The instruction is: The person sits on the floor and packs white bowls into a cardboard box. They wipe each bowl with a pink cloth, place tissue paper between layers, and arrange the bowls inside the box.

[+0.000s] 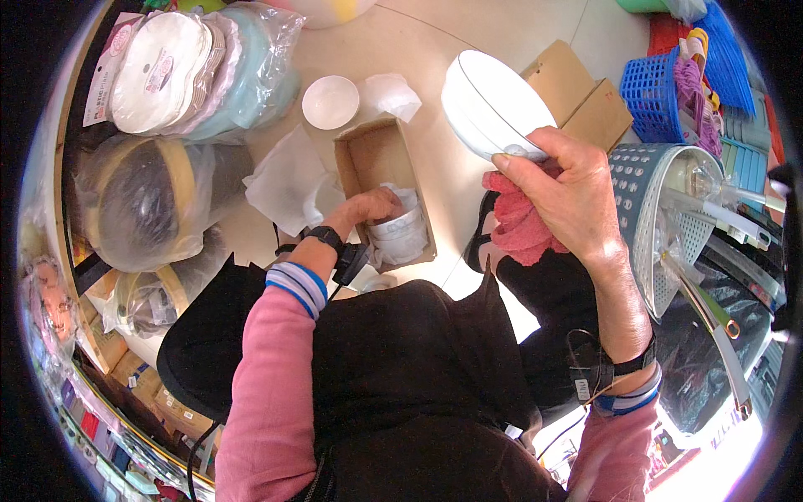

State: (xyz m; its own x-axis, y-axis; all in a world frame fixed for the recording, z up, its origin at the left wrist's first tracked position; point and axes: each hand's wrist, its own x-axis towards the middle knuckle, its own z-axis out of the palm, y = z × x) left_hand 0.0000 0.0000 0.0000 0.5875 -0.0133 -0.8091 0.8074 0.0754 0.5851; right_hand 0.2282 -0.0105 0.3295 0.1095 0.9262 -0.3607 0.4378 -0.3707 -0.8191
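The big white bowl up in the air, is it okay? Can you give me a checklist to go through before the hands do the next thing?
1. Big white bowl gripped: ok, the right hand has it by one side.
2. Bowl level: not ok, it is tilted.
3. Right hand holding nothing else: cannot tell, the red cloth shows just below it and some fingers are hidden.
4. Cardboard box open: ok.
5. Left hand gripping something: cannot tell, its fingers are hidden at the pale stack in the box.
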